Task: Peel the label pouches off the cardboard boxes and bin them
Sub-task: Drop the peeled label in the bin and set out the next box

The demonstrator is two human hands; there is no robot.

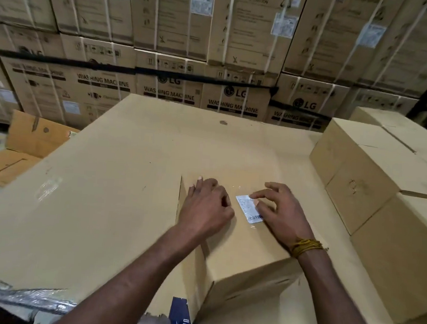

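Note:
A cardboard box point(241, 250) stands on a large cardboard sheet point(105, 179) in front of me. On its top lies a clear label pouch point(248, 207) with a white printed slip inside. My right hand point(279, 212) rests on the box top, and its fingertips touch the pouch's right edge and upper corner. My left hand point(205, 206) lies on the box top just left of the pouch, fingers loosely curled, with nothing in it. A yellow thread band circles my right wrist.
More plain cardboard boxes point(373, 178) are stacked at the right. A wall of strapped washing-machine cartons point(171, 57) fills the background. Flattened cardboard point(26, 148) lies on the floor at the left. Plastic wrap point(21, 297) bunches at the near left edge.

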